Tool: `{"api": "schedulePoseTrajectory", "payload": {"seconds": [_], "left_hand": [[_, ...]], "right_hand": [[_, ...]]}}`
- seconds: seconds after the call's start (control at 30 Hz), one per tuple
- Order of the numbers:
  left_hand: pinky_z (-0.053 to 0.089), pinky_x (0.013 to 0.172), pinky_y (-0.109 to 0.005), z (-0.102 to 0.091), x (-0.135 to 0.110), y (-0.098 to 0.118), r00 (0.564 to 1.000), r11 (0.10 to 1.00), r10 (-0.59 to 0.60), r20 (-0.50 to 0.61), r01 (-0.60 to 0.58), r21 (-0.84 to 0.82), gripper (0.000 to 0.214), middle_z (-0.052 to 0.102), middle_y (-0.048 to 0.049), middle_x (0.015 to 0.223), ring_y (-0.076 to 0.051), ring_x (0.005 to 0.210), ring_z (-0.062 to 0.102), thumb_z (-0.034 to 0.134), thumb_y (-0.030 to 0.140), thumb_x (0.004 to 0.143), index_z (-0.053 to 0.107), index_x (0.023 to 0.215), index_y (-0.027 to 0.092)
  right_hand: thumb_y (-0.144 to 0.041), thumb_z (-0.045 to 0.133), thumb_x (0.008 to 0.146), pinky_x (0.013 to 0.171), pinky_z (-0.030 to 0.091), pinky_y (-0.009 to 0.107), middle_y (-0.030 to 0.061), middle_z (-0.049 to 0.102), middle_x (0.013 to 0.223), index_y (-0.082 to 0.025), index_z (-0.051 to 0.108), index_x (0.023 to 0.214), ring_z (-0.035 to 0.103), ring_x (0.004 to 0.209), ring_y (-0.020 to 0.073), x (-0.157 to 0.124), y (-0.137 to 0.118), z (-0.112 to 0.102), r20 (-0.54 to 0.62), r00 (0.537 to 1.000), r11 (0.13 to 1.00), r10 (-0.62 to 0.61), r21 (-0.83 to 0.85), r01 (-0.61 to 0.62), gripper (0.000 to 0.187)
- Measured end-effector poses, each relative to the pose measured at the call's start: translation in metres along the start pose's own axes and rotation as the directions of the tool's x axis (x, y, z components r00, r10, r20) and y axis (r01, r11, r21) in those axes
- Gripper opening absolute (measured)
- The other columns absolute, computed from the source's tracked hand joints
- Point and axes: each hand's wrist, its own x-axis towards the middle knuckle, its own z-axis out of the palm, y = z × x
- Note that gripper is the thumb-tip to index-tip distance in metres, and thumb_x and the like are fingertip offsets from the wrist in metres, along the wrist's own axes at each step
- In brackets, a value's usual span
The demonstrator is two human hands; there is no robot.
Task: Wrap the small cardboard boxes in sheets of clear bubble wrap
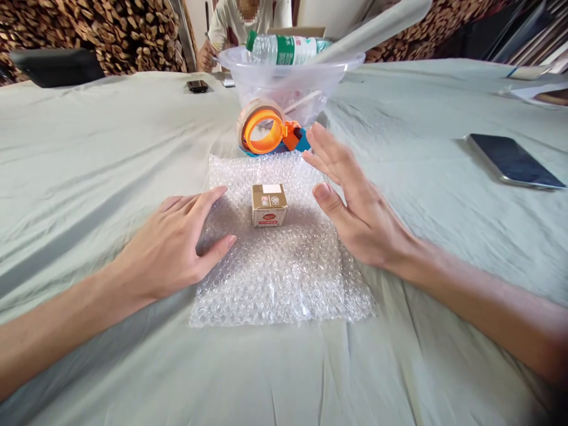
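A small gold and white cardboard box (269,206) rests on a sheet of bubble wrap (275,284) spread over the cloth. My left hand (181,242) lies at the left edge of the sheet, thumb and fingers apart, with nothing in it. On the other side, my right hand (350,201) is raised at the sheet's right edge, its thumb and fingers spread and holding nothing. Neither hand touches the box. Just past the far edge of the wrap stands a tape dispenser (266,130) with an orange hub and a roll of tape.
Behind the dispenser sits a clear plastic basin (284,80) holding a green-labelled bottle (288,49) and a long white roll (377,29). A phone (512,160) lies at right, a smaller black device (197,86) farther back. A person (217,29) sits across the cloth-covered table (110,148).
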Motion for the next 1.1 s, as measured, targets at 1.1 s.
{"api": "schedulePoseTrajectory", "payload": {"seconds": [1.1], "left_hand": [[0.043, 0.136, -0.059, 0.008, -0.007, -0.008, 0.997, 0.988, -0.014, 0.073, 0.025, -0.152, 0.058, 0.056, -0.0096, 0.176, -0.036, 0.165, 0.051, 0.043, 0.059, 0.118, 0.057, 0.161, 0.023]], "right_hand": [[-0.016, 0.054, 0.110, 0.144, 0.026, 0.069, 0.0198, 0.030, 0.189, -0.017, 0.049, 0.173, 0.034, 0.174, 0.0435, 0.001, 0.038, -0.060, -0.078, 0.974, 0.791, 0.212, -0.572, -0.218, 0.063]]}}
